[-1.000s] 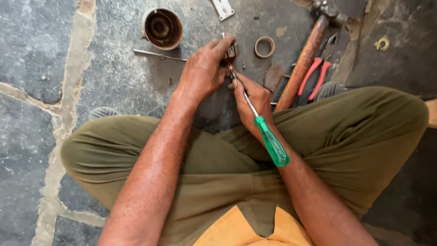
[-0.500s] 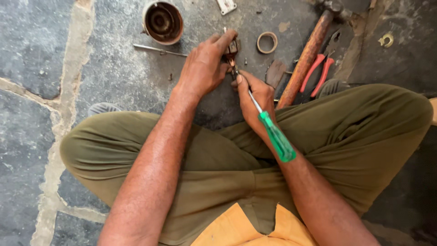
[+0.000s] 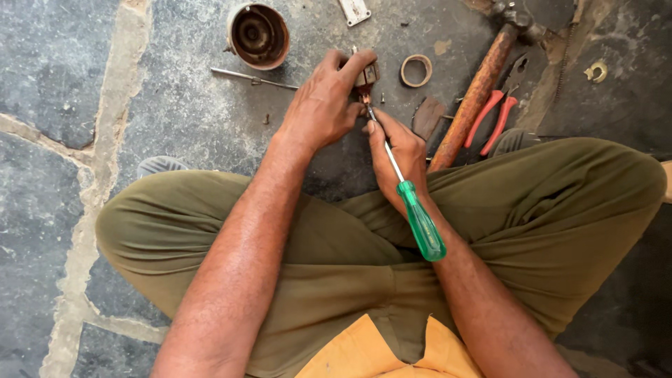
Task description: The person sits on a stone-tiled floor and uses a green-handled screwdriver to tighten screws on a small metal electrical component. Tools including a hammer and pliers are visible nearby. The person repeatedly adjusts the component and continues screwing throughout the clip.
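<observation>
So the left hand [image 3: 323,105] is clamped around a small metal part [image 3: 367,74], thumb and forefinger pinching it just above the stone floor [image 3: 168,119], and the right hand [image 3: 397,150] is closed on the shaft of a green-handled screwdriver [image 3: 420,222], tip pressed into that part. Compared with a second ago, the handle has swung a little lower toward the lap and both hands sit slightly further from the body, so looks like the tip is being worked in. Wrists are close, forearms resting over crossed legs. Further out: a rusty round housing [image 3: 257,35], a thin rod [image 3: 253,77], a ring [image 3: 418,70], a wooden-handled hammer [image 3: 473,94] and red pliers [image 3: 493,120].
</observation>
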Action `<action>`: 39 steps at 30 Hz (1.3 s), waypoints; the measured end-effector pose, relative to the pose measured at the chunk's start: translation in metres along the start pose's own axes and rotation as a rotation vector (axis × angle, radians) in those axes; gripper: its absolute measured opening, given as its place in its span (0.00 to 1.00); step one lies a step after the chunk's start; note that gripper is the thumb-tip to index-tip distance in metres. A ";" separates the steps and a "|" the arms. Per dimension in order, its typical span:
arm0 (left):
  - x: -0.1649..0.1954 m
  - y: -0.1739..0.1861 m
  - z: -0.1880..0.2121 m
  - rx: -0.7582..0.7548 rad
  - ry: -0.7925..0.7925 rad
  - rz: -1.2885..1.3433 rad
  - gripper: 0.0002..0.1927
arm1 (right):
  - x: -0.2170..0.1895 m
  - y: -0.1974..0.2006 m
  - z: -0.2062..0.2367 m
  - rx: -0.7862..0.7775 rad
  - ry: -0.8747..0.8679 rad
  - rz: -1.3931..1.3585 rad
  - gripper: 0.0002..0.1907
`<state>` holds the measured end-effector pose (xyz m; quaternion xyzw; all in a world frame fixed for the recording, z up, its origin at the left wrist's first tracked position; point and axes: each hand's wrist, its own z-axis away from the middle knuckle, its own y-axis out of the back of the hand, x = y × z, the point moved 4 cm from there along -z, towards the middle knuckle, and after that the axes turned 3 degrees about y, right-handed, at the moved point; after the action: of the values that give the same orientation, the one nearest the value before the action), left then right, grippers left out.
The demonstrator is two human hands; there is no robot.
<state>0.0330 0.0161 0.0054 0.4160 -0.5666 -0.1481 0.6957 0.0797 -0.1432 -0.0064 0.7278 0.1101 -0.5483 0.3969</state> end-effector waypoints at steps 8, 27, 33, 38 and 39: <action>0.003 0.001 0.000 0.017 -0.002 0.004 0.35 | 0.001 0.001 -0.001 0.014 0.039 0.026 0.15; 0.005 -0.006 -0.001 0.040 -0.054 -0.011 0.36 | 0.001 0.003 -0.002 0.020 0.005 0.055 0.15; 0.004 -0.006 0.000 0.066 -0.092 0.007 0.35 | 0.007 0.002 -0.001 0.019 -0.023 0.064 0.15; 0.004 -0.007 0.000 0.040 -0.058 0.030 0.34 | 0.007 0.003 0.001 0.028 0.037 0.100 0.14; 0.004 -0.007 -0.001 0.033 -0.053 0.026 0.34 | 0.008 0.003 0.001 0.021 0.017 0.093 0.14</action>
<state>0.0368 0.0093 0.0028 0.4161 -0.5924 -0.1405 0.6754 0.0833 -0.1479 -0.0122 0.7408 0.0738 -0.5242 0.4134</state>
